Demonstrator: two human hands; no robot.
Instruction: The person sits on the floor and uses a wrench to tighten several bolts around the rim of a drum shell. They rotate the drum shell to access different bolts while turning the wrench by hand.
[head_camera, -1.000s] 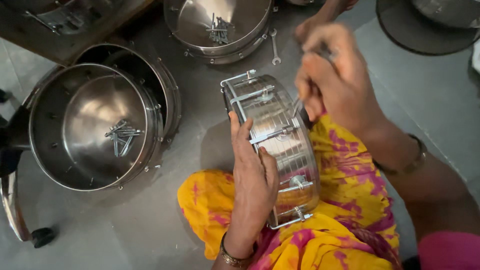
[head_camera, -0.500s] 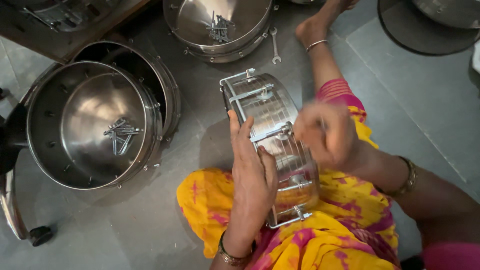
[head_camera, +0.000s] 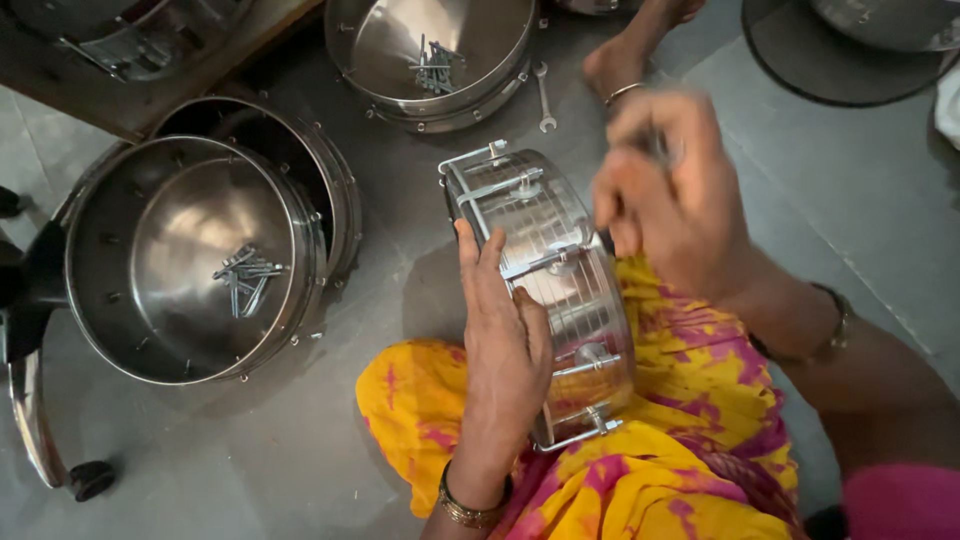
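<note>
Grey floor — left hand steadies steel drum.

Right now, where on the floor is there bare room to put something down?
Bare grey floor shows below the big steel shell, left of the yellow cloth. Another patch lies right of the drum and right hand. It is crowded up top, around the shell with bolts, the wrench and the foot.
</note>
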